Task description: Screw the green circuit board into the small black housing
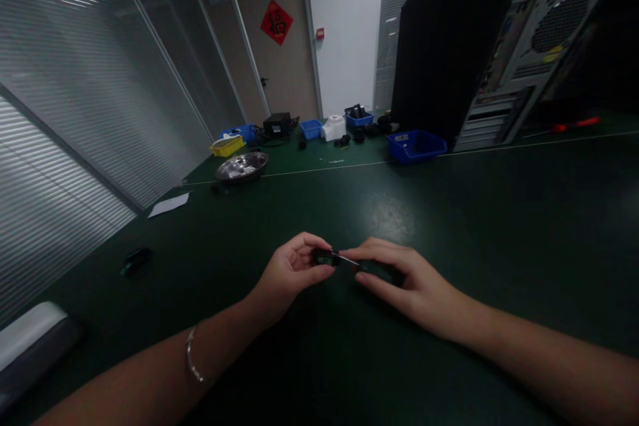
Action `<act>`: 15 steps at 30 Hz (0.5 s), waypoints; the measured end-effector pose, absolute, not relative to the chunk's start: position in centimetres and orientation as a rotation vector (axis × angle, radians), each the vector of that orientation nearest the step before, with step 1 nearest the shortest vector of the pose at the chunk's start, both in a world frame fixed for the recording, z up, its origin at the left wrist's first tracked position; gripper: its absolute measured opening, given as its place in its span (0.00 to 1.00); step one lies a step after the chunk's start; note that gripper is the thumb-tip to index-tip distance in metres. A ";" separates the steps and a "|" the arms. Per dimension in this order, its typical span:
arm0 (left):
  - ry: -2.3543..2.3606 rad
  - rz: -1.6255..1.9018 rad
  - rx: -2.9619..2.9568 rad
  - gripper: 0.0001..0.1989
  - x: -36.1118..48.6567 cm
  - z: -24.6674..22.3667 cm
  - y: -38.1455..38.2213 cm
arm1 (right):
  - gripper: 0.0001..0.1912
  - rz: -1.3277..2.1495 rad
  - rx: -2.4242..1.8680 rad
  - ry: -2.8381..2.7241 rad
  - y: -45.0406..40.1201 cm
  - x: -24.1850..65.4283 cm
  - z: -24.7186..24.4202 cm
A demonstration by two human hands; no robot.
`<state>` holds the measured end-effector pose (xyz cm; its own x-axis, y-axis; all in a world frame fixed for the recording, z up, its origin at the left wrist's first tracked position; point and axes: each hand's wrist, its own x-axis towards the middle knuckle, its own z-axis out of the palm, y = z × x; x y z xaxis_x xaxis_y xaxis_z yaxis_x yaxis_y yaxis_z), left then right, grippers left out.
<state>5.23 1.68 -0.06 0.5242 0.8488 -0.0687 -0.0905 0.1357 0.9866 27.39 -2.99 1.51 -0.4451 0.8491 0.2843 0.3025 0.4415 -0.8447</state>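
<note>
Between the thumb and fingers of my left hand [294, 267] is a small black device [323, 257] with a green circuit board showing on it. My right hand [394, 273] grips a screwdriver [348, 260] with a thin metal shaft and a dark handle, mostly hidden in the palm. The shaft points left, and its tip meets the right end of the device; whether it is in a screw or a seam is too small to tell. Both hands are just above the green tabletop [319, 359].
At left lie a dark small part [136, 259], a white paper [168, 204] and a grey-white object [34, 346]. Farther back are a metal bowl [243, 166], a yellow bin [227, 146] and a blue bin [417, 148]. A large computer case [449, 46] stands at back right.
</note>
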 end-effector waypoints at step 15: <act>0.691 0.810 1.206 0.21 5.4 0.5 1.4 | 0.16 0.966 -0.915 -2.015 -3.0 27.2 1.5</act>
<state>5.44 1.42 0.49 0.5456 0.8372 -0.0376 -0.1684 0.1535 0.9737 27.21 -3.01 1.50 -0.4964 0.8184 0.2895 0.2866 0.4693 -0.8352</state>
